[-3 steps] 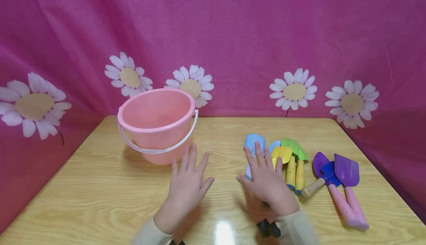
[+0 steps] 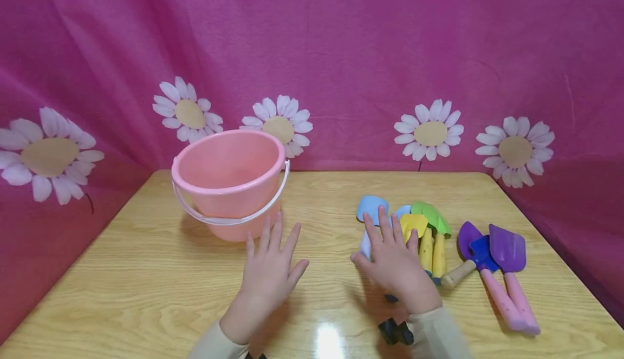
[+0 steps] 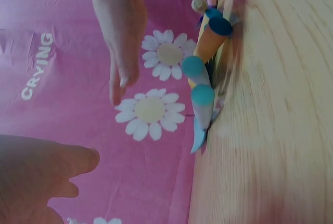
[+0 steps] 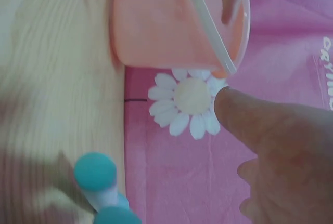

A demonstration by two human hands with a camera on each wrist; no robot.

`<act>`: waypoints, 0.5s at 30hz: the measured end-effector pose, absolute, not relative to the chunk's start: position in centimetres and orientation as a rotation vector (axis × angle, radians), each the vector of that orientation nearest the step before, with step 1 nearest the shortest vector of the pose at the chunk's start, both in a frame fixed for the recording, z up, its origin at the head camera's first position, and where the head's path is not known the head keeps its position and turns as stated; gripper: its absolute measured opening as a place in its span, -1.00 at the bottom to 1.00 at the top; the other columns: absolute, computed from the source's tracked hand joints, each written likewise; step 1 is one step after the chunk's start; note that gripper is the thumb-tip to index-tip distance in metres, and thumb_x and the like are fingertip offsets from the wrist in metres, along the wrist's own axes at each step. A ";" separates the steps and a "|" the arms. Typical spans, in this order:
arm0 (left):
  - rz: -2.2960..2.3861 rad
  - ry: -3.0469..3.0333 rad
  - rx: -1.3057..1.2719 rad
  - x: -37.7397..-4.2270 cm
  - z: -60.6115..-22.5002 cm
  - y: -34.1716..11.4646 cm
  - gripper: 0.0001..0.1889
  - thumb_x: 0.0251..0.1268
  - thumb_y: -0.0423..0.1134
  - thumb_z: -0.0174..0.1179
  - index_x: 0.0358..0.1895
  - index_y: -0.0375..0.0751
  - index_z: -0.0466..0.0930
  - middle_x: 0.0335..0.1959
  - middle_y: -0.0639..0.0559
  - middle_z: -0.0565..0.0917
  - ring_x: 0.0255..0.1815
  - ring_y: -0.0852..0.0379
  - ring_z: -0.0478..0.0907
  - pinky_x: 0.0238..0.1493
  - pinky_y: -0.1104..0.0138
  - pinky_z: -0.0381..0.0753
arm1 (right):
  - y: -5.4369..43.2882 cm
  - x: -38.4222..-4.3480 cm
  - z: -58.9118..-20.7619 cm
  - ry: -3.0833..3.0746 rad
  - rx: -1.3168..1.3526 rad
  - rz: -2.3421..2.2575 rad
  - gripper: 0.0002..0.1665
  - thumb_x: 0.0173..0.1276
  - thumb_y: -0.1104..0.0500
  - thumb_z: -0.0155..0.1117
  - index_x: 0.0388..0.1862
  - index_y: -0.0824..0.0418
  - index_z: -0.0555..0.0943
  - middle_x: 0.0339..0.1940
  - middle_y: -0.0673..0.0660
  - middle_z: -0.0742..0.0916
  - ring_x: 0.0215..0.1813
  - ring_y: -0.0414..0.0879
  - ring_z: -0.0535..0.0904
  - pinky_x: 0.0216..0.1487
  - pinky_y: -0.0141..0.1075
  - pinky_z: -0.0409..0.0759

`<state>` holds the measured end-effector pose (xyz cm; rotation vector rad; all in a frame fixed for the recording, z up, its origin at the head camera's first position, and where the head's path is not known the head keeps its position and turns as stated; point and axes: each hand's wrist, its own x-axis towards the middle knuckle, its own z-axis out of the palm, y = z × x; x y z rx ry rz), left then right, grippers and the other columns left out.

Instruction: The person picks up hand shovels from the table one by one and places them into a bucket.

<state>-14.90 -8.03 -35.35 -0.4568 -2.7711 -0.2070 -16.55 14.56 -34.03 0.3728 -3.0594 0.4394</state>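
Observation:
My left hand [image 2: 270, 274] hovers above the table, fingers spread and holding nothing, just in front of a pink bucket [image 2: 229, 207] with a white handle [image 2: 234, 221]. To the right, my right hand [image 2: 394, 264] is also raised with its fingers spread. Under and beyond it lie toy garden tools: a light blue shovel [image 2: 371, 207], a yellow one [image 2: 413, 226] and green-headed tools [image 2: 429, 214] with yellow handles. The right hand partly hides these. In the left wrist view, the white handles with teal ends [image 3: 203, 96] lie on the table, apart from the hand.
At the right of the wooden table [image 2: 161, 294] lie purple shovels [image 2: 508, 248] with pink handles and a blue tool [image 2: 482, 253] with a wooden handle. A magenta cloth [image 2: 341, 50] printed with daisies hangs behind and along the sides.
My left hand has shifted slightly to the left and towards me. My right hand has moved slightly right. The bucket and tools lie as before.

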 end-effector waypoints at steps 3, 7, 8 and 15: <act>-0.222 -2.742 -0.430 -14.7 -35.5 -9.1 -0.37 0.21 0.09 0.04 0.29 -0.12 0.22 0.34 -0.30 0.05 0.33 -0.23 0.00 0.14 -0.23 -0.02 | 15.1 -16.7 -33.8 -3.070 0.347 0.478 -0.07 0.29 -0.26 -0.07 0.43 0.16 -0.14 0.42 0.25 -0.20 0.38 0.25 -0.37 0.12 0.31 -0.43; -0.234 -2.712 -0.392 -14.3 -35.5 -10.5 -0.37 0.19 0.06 0.07 0.27 -0.18 0.26 0.33 -0.33 0.07 0.32 -0.26 0.01 0.11 -0.25 0.01 | 15.9 -16.9 -33.5 -3.064 0.321 0.532 -0.05 0.28 -0.26 -0.05 0.42 0.19 -0.13 0.42 0.29 -0.20 0.37 0.29 -0.36 0.10 0.32 -0.46; -0.234 -2.712 -0.382 -14.3 -35.5 -10.9 -0.38 0.19 0.06 0.08 0.26 -0.19 0.26 0.33 -0.34 0.06 0.33 -0.26 -0.01 0.10 -0.26 0.01 | 16.1 -16.9 -33.4 -3.060 0.319 0.538 -0.05 0.27 -0.27 -0.05 0.42 0.20 -0.13 0.41 0.30 -0.20 0.36 0.31 -0.35 0.09 0.33 -0.45; -0.299 -2.733 -0.261 -13.7 -35.5 -13.8 -0.38 0.16 0.02 0.12 0.23 -0.26 0.29 0.33 -0.36 0.06 0.31 -0.28 0.01 0.12 -0.27 -0.07 | 16.6 -17.0 -32.9 -3.059 0.321 0.558 -0.02 0.27 -0.29 -0.07 0.41 0.25 -0.14 0.40 0.33 -0.21 0.35 0.33 -0.35 0.07 0.34 -0.46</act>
